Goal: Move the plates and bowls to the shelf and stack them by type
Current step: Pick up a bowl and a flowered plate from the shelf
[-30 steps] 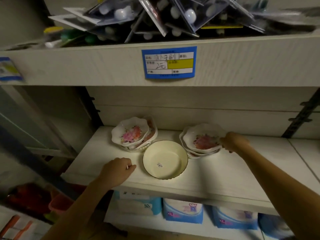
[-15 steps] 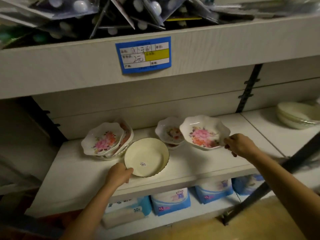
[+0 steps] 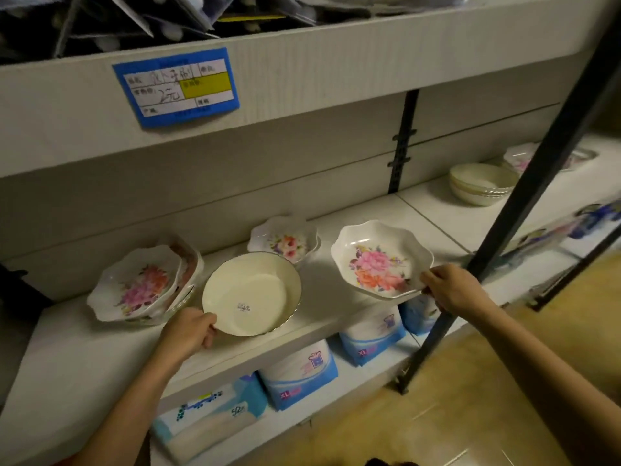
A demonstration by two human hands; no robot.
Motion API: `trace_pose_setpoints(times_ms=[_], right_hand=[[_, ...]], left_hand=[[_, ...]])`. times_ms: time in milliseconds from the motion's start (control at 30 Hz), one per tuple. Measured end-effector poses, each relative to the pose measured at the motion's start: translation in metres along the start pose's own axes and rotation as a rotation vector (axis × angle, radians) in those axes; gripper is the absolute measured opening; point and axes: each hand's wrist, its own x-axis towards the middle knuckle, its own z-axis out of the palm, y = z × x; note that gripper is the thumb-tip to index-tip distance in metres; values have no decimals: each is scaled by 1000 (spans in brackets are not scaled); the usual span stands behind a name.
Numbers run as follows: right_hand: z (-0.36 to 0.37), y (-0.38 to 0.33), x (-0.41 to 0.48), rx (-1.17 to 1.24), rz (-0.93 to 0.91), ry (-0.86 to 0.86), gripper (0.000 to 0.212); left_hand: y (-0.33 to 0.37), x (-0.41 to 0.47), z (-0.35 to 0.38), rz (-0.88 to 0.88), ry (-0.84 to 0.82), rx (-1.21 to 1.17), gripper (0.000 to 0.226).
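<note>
My right hand [image 3: 452, 289] grips the near rim of a scalloped floral bowl [image 3: 379, 258], held tilted just above the white shelf [image 3: 84, 358]. My left hand [image 3: 188, 331] holds the near-left rim of a plain cream bowl [image 3: 250, 292], tipped up off the shelf. A leaning stack of floral bowls [image 3: 141, 284] sits at the left. One smaller floral bowl [image 3: 285, 238] rests behind the cream one. Farther right, a stack of cream bowls [image 3: 482, 183] stands on the same shelf, with another floral dish [image 3: 519, 158] behind it.
A dark metal post [image 3: 524, 200] slants across the right side, just right of my right hand. Above is a shelf board with a blue price label [image 3: 176, 85]. Blue and white packages [image 3: 299, 378] fill the shelf below. Wooden floor lies at the lower right.
My right hand lifted the top floral bowl off its stack and carried it right and toward me. My left hand went from the shelf to gripping the cream bowl's rim. The view swung right.
</note>
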Motion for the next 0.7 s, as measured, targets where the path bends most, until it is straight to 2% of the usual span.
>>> trace_pose_setpoints(times_ms=[300, 400, 533, 700], right_hand=[[-53, 64, -24, -36, -11, 84, 36], [-83, 99, -29, -17, 6, 97, 32], [-131, 148, -33, -68, 66, 148, 40], [-185, 213, -34, -47, 129, 187, 37]], left_hand=[[74, -32, 39, 176, -99, 40, 36], [101, -42, 73, 202, -140, 58, 37], [140, -63, 124, 238, -203, 80, 40], [190, -97, 194, 291, -251, 73, 40]])
